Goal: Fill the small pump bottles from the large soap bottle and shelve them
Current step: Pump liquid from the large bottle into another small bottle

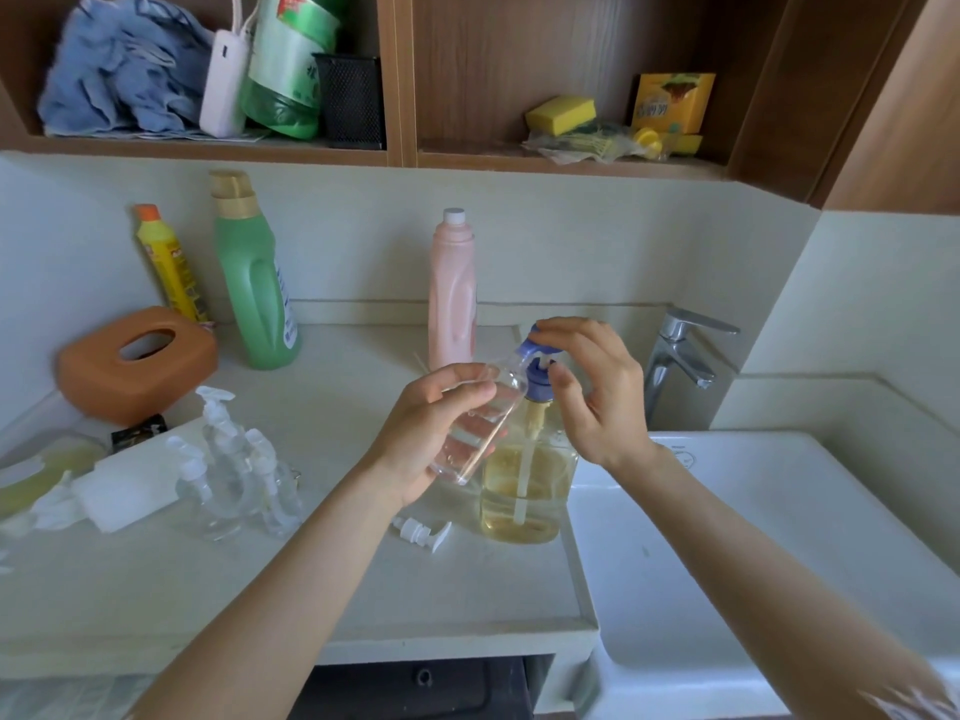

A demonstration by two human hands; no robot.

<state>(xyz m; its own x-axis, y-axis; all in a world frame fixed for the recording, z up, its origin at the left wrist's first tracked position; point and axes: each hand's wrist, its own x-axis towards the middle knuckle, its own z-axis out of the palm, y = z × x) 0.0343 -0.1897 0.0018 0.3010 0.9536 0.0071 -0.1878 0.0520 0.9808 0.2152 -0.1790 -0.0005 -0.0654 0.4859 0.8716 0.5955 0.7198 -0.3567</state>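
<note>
A: Over the counter's right end, left hand (421,433) is curled round an uncapped small clear bottle (480,423), thumb on top, fingers under. Bottle's tilted, mouth up by the blue pump head (535,356).

B: Right hand?

A: Right hand (587,387) sits on that pump head. Fingertips rest on the top of it, thumb by the blue collar. Fingers bent, loosely pinching the pump. Can't tell if it's pressed down.

B: Big bottle position?

A: Large soap bottle (524,491) stands upright on the counter (311,589), right at the edge by the white sink (779,537). Yellowish liquid, partly full, dip tube visible inside.

B: Soap in the small one?

A: Looks clear, can't tell if any liquid went in.

B: Other task items?

A: Loose white pump cap (423,532) lies on its side on the counter, just left of the large bottle. Cluster of small pump bottles (234,475) with white pumps stands further left, all look empty.

B: Surroundings?

A: Orange tissue box (135,363) far left. Yellow bottle (169,262), green bottle (254,283), pink bottle (452,288) along the back wall. Chrome faucet (680,356) behind the sink. Shelf (208,148) above has blue cloth (119,70) and a green bottle lying tilted; right compartment has yellow sponges (561,114).
</note>
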